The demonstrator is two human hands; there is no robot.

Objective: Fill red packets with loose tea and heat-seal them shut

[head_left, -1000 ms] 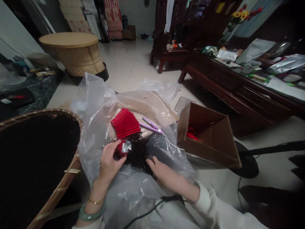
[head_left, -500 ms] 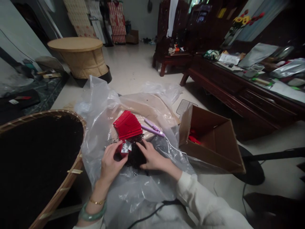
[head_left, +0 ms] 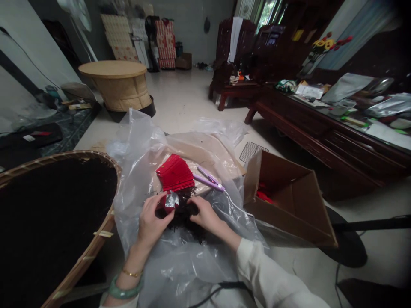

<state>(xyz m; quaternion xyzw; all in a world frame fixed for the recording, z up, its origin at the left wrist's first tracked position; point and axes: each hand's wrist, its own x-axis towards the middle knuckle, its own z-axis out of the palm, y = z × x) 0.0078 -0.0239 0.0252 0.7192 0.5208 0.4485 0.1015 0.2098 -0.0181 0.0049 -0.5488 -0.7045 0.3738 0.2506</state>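
My left hand [head_left: 152, 218] grips a small red packet [head_left: 171, 201] between thumb and fingers, its silvery foil-lined mouth facing up. Just to the right, my right hand [head_left: 205, 214] is curled around a pinch of dark, dried tea leaves. Beneath both hands lies a loose pile of these tea leaves [head_left: 189, 231] on clear plastic sheeting [head_left: 192, 256]. Beyond the packet, a fanned stack of flat red packets [head_left: 176, 173] rests on the plastic. Beside that stack is a slim purple flat iron [head_left: 210, 179] with a white cord, its jaws apart.
At left stands a wide woven basket [head_left: 117, 171] filled with dark leaves. A cardboard box [head_left: 289, 214] with red pieces inside is at right. Farther off are a round table [head_left: 112, 69], a wire rack [head_left: 253, 150] on the floor and a cluttered dark wooden table [head_left: 308, 124].
My right hand moved from the pile's right side over it, spread its fingers, then closed on some leaves near the packet. My left hand keeps holding the packet. The view tilted up slightly.
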